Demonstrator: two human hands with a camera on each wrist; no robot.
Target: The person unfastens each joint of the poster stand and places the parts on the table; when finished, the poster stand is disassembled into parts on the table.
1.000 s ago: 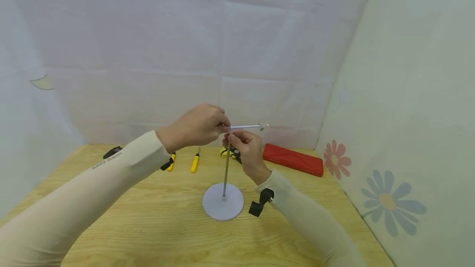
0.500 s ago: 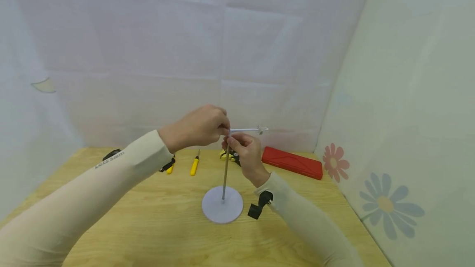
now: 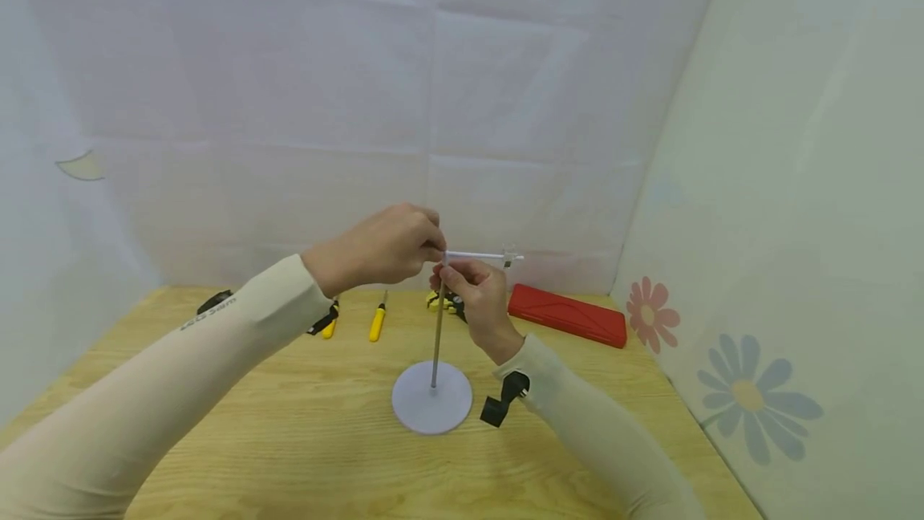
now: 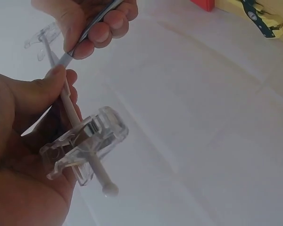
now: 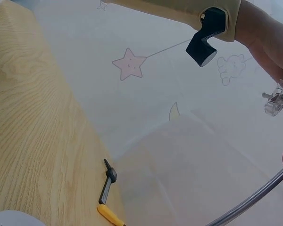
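A stand with a round grey base (image 3: 431,412) and a thin upright rod (image 3: 436,335) sits mid-table. My right hand (image 3: 449,271) grips the top of that rod (image 4: 96,24). My left hand (image 3: 435,251) pinches the near end of a thin white cross rod (image 3: 476,255) that reaches right from the stand's top. A clear plastic clip (image 3: 509,256) sits on its far end. In the left wrist view a second clear clip (image 4: 85,146) rides on the white rod (image 4: 70,110) against my left palm, and the far clip (image 4: 41,40) shows beyond.
A red case (image 3: 566,315) lies at the back right. Two yellow-handled screwdrivers (image 3: 377,321) (image 3: 330,327) and a yellow-black tool (image 3: 447,301) lie along the back. A flowered wall (image 3: 751,396) closes the right side, a white sheet the rear.
The white rod has turned slightly in my left fingers, so the clip on its far end now hangs downward. Both hands stay at the top of the stand.
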